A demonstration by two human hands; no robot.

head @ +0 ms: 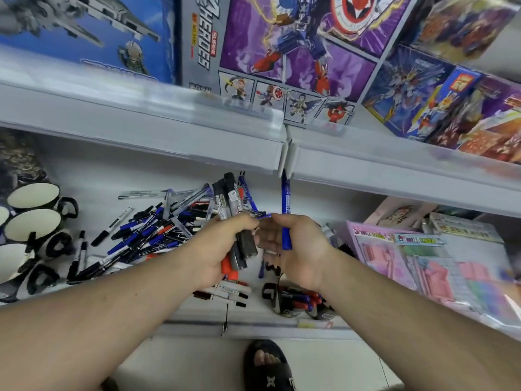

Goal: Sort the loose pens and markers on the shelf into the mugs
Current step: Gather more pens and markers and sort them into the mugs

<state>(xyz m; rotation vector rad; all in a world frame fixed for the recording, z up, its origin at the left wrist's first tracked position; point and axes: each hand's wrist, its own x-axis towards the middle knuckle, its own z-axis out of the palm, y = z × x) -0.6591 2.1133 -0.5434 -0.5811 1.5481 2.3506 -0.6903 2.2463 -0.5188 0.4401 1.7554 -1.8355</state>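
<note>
On the lower shelf (93, 176), in front of the person, the loose pens and markers (152, 230) lie in a heap to the left of both hands, their long axes pointing every way. The left hand (225, 249) is closed round a bundle of thick markers (234, 215), held roughly upright; it is the nearer hand to the heap. The right hand (296, 249) pinches a single blue pen (286, 210), also near upright, just beside the bundle. Empty mugs (32, 224) stand at the far left, beyond the heap, so a delivery there would have to cross it. One dark mug (293, 301), already holding markers, sits below the right wrist and is judged the closer target. A few markers (225, 294) lie near the shelf edge. The upper shelf lip (169, 134) overhangs, limiting headroom. Pink packets (400, 258) crowd the right.
</note>
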